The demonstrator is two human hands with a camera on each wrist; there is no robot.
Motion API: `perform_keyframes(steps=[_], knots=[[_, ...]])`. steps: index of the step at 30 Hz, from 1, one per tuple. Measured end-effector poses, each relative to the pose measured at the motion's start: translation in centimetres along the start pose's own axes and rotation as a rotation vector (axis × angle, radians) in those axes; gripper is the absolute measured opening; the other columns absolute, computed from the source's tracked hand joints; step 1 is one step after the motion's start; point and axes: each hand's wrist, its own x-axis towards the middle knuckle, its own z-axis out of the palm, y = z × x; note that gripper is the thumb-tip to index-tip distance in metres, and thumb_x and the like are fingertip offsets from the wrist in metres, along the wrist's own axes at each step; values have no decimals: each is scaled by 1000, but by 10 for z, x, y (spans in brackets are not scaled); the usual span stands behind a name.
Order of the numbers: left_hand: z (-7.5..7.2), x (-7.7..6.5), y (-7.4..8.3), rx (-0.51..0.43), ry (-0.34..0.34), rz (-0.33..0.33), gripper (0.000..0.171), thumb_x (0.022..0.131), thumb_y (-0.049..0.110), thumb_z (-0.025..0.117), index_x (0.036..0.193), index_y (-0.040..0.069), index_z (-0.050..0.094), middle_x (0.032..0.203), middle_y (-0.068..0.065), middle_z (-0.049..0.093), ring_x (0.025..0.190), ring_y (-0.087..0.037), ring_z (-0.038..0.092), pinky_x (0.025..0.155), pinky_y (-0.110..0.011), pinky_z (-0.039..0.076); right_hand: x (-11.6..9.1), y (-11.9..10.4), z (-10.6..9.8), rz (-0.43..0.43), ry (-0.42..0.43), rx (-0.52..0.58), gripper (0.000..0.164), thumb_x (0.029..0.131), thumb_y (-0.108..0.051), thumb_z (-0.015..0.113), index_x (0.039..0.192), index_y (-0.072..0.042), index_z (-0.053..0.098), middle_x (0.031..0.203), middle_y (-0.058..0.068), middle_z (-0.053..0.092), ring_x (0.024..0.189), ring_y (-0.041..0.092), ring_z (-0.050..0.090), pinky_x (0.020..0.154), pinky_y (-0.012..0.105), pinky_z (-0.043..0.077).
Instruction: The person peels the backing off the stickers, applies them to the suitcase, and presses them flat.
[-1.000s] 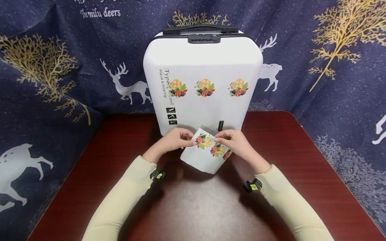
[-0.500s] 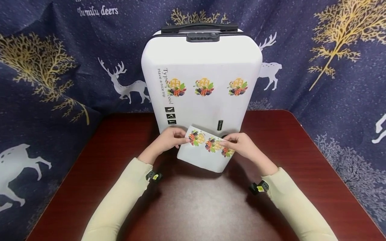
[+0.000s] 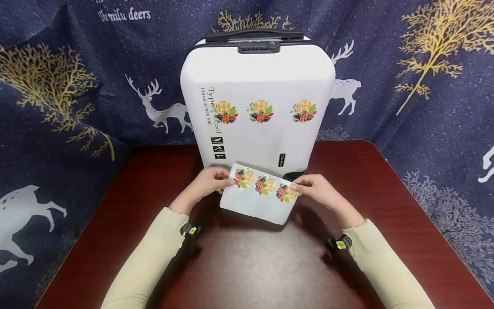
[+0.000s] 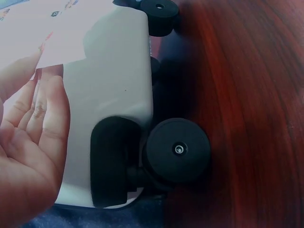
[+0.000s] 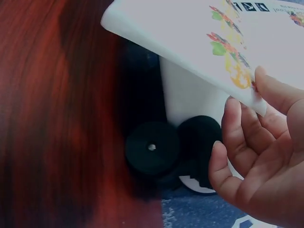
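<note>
A white sticker sheet (image 3: 252,207) with three fruit stickers along its upper part is held tilted, its right side lower, before the bottom of a white suitcase (image 3: 262,143). My left hand (image 3: 208,183) pinches the sheet's left edge between thumb and fingers. At the upper right corner my right hand (image 3: 320,192) grips it, the thumb over the end sticker. Three matching fruit stickers, among them the middle one (image 3: 261,111), form a row across the suitcase front. In the right wrist view, the sheet (image 5: 166,35) bows slightly, with fingers behind it.
The suitcase stands upright on a dark red wooden table (image 3: 359,171), against a blue deer-patterned cloth (image 3: 115,56). Black wheels show at its base in the wrist views, one (image 4: 178,164) beside the left hand and another (image 5: 152,164) by the right.
The left hand has moved left and the right hand has shifted right and down. Between them the sheet has turned more level, and its third sticker shows more fully.
</note>
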Motion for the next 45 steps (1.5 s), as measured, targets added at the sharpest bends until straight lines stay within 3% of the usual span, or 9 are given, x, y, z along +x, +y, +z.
perform_keyframes(steps=[8,16,20,27,31,35,45], knots=[[2,-4,-7,-77,-41,-35,23,90,8,68,103,-10,66,82,-2,72,65,-6,61,62,-32,57,-3,7,7,54,-33,78,27,92,-18,70,102,7,70,83,1,71,79,15,63,72,30,55],[3,-11,-15,-98,-200,-183,20,89,9,67,100,-8,64,78,3,68,66,-9,63,65,-30,59,2,12,11,80,-54,81,29,91,-19,70,102,7,69,87,3,72,77,7,60,72,31,56],[5,-15,-21,-83,-238,-236,16,89,10,68,95,-4,64,73,4,69,65,-11,66,65,-30,59,6,16,14,92,-52,58,30,90,-18,71,103,8,69,86,4,71,75,9,60,71,31,56],[9,-16,-35,-52,-259,-308,13,89,14,70,84,3,64,70,3,70,64,-11,67,63,-26,57,15,22,23,137,-34,41,27,87,-17,73,98,8,69,70,-3,62,69,14,55,64,31,50],[10,-15,-41,-49,-254,-334,15,90,15,70,87,1,65,68,2,70,63,-10,68,61,-25,56,18,25,27,162,-4,-8,27,86,-19,75,95,6,69,66,-1,60,66,16,55,60,29,48],[11,-14,-49,-58,-246,-366,18,90,15,69,92,-2,66,66,1,69,60,-9,67,56,-21,53,22,28,31,175,18,-47,28,86,-20,75,94,6,68,64,0,60,63,16,54,56,27,45],[17,-14,-67,-64,-251,-402,15,90,15,69,83,3,62,62,0,67,55,-7,65,49,-17,47,27,35,45,187,35,-97,25,85,-19,76,89,5,68,67,0,62,59,13,54,55,25,44]])
